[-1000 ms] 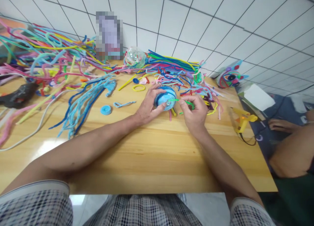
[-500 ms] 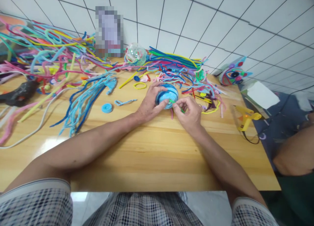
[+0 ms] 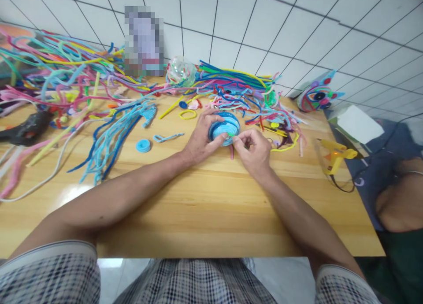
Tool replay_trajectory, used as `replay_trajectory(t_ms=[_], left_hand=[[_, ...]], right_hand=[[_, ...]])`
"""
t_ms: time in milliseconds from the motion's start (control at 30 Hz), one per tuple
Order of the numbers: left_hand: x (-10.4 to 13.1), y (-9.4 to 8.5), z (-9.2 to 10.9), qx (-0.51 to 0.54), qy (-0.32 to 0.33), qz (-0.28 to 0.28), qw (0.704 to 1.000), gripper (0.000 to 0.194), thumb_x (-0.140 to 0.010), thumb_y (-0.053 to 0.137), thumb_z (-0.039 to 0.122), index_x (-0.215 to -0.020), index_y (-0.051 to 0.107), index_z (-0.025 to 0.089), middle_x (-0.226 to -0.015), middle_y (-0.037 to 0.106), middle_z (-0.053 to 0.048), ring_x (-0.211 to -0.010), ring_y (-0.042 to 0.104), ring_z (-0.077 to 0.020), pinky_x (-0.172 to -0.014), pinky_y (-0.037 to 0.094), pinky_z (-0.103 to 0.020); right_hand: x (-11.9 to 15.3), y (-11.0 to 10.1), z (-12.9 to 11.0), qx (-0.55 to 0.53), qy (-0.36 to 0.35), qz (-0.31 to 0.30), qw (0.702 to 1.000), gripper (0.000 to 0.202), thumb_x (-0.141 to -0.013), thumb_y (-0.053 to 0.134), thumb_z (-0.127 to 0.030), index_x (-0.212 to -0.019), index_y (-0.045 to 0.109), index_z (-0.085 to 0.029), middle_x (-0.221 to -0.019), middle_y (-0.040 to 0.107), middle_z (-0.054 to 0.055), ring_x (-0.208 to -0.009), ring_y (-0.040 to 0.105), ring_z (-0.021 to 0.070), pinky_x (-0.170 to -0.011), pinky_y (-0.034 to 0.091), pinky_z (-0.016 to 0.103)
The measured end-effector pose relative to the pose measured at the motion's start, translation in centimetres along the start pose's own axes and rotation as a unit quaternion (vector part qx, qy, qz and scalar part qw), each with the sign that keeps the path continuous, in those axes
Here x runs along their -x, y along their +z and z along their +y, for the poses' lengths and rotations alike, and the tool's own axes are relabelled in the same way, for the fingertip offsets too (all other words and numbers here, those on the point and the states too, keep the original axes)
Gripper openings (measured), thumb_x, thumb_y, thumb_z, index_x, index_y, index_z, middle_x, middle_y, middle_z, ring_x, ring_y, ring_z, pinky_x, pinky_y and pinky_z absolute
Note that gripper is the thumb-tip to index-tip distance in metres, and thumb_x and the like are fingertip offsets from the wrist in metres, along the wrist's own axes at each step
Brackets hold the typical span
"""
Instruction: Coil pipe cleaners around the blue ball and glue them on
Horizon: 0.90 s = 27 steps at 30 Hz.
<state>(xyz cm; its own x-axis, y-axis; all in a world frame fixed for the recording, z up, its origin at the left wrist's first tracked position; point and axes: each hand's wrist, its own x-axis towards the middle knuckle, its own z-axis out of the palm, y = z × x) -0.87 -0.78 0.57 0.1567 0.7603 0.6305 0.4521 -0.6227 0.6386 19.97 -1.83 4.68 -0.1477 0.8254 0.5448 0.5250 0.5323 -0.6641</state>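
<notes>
My left hand [image 3: 203, 135] is closed on a round blue piece of coiled pipe cleaner [image 3: 224, 124], its thumb pressing the near rim. Small green pipe cleaner [image 3: 231, 135] shows at that rim, by the thumb tip. The fingertips of my right hand [image 3: 254, 149] are pinched together right beside the green bit and seem to hold its end, though the fingers cover most of it. Below the round piece a short pink strip [image 3: 231, 152] sticks out. To the left lie a small light-blue coil [image 3: 143, 146] and a bent blue pipe cleaner [image 3: 168, 138].
Blue pipe cleaners [image 3: 109, 136] and a black glue gun [image 3: 28, 127] lie at left. A clear ball [image 3: 181, 71] and colourful pipe cleaners [image 3: 238, 79] line the wall. A yellow glue gun [image 3: 337, 155] is near the right edge, beside another person's arm [image 3: 401, 198].
The green end that showed beneath my right fingers is now out of sight. My left hand keeps its hold on the blue coiled piece. The view has shifted slightly.
</notes>
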Motion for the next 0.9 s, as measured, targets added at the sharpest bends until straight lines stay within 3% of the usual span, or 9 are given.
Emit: replay_trajectory(t_ms=[633, 900], left_hand=[[0.0, 0.0, 0.1, 0.016, -0.018, 0.005, 1.000, 0.041, -0.111, 0.052, 0.061, -0.138, 0.055, 0.031, -0.156, 0.058, -0.012, -0.156, 0.050, -0.0307, -0.139, 0.035, -0.061], [0.0, -0.1, 0.0, -0.003, -0.010, 0.014, 1.000, 0.042, -0.108, 0.059, 0.061, -0.136, 0.055, 0.030, -0.153, 0.059, -0.013, -0.151, 0.055, -0.0328, -0.132, 0.045, -0.061]], right_hand=[[0.6, 0.9, 0.1, -0.072, 0.080, -0.037, 0.994, 0.020, -0.094, 0.069, -0.033, -0.077, 0.060, -0.027, -0.061, 0.059, -0.005, -0.058, 0.055, 0.0146, -0.060, 0.043, 0.032], [0.6, 1.1, 0.3, -0.078, 0.089, -0.041, 0.992, 0.021, -0.095, 0.070, -0.035, -0.078, 0.060, -0.028, -0.065, 0.061, -0.004, -0.063, 0.056, 0.0154, -0.058, 0.044, 0.031]])
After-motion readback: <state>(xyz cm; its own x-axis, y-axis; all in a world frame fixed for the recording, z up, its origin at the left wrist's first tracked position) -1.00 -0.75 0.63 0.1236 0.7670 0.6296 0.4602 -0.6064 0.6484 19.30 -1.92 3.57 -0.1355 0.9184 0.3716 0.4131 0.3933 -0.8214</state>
